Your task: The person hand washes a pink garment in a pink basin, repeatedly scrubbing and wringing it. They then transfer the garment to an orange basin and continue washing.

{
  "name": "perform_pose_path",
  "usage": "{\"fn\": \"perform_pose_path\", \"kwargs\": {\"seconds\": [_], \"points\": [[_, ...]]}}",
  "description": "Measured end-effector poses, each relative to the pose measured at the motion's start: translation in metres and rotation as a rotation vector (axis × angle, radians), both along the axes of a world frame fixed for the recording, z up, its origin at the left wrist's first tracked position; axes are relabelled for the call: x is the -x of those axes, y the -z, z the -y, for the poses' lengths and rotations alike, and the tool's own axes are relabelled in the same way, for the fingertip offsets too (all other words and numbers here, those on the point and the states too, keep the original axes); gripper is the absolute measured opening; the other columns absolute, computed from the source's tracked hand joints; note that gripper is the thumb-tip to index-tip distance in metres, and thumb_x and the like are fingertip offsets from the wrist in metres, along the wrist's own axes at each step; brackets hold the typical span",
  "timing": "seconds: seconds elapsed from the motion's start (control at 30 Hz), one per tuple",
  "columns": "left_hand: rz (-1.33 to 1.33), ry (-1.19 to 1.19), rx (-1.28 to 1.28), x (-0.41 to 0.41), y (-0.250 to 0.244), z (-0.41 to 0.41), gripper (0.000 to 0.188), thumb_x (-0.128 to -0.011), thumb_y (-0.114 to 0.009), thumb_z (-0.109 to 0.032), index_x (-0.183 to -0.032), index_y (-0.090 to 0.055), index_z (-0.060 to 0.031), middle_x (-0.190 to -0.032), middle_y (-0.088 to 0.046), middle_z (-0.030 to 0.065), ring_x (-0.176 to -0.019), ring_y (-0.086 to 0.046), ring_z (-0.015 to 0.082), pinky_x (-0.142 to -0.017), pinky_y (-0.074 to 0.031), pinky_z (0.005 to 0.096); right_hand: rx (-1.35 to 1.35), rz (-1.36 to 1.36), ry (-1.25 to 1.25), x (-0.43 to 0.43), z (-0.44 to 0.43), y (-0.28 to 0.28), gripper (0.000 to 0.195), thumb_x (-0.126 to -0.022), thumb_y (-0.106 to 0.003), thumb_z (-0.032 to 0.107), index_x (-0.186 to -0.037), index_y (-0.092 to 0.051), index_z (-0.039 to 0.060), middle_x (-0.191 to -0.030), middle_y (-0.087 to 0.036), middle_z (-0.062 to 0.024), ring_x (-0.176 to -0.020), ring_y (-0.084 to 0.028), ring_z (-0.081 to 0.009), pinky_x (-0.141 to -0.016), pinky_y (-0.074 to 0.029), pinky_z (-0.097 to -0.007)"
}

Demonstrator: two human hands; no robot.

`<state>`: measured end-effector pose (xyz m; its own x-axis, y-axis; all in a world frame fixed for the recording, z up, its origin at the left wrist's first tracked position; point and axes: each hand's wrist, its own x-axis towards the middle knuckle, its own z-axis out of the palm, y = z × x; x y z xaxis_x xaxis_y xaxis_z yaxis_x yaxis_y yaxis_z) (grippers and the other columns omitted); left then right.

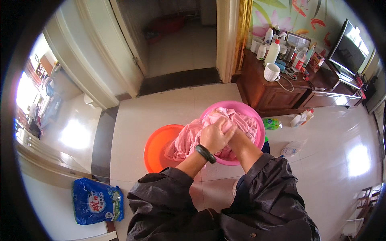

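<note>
A large wet-looking pink cloth [190, 137] lies bunched across an orange plastic basin [153, 143] and a pink plastic basin [259, 126]. My left hand [213, 137], with a dark bangle at the wrist, is closed on a gathered fold of it above the pink basin's near left side. Against that same bunch presses my right hand [233, 129], its fingers mostly hidden by the cloth and my left hand. More of the cloth fills the pink basin, and one end hangs into the orange one. Both basins stand on the tiled floor [150, 111], side by side.
A blue detergent bag [96, 200] stands at the lower left. Right of the basins lie a green-labelled bottle [272, 123], a white bottle [302, 118] and a clear plastic bag [292, 148]. A wooden cabinet [279, 99] holds a white mug [272, 72], several bottles and a television [349, 48].
</note>
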<state>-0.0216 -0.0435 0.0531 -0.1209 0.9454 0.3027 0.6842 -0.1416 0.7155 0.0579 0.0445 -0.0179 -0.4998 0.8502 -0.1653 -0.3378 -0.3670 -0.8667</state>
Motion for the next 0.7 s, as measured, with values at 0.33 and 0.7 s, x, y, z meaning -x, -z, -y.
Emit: {"fn": "perform_pose_path", "kwargs": {"seconds": [0.33,0.7], "points": [[0.209,-0.056,-0.313,-0.046,-0.010,-0.031,0.037,-0.084,-0.066,-0.035,-0.108,-0.061,-0.0071,-0.091,-0.067,0.0232,-0.084,-0.065,0.0439,-0.073,-0.052,0.0485,0.255,-0.927,-0.186,-0.024,-0.109,0.115,0.035,-0.102,-0.039,0.035,-0.115,-0.056,0.0070,-0.112,-0.063,-0.0107,-0.102,-0.062,-0.0240,-0.091,-0.052,-0.0410],[0.113,-0.033,-0.312,-0.010,0.023,-0.014,0.034,-0.082,-0.069,-0.027,-0.109,-0.060,-0.0086,-0.101,-0.066,0.0211,-0.088,-0.066,0.0375,-0.072,-0.053,0.0423,0.106,-0.997,-0.236,0.017,-0.025,0.046,0.025,-0.099,-0.048,0.029,-0.103,-0.061,0.0085,-0.101,-0.063,-0.0043,-0.094,-0.063,-0.0197,-0.083,-0.054,-0.0351]]}}
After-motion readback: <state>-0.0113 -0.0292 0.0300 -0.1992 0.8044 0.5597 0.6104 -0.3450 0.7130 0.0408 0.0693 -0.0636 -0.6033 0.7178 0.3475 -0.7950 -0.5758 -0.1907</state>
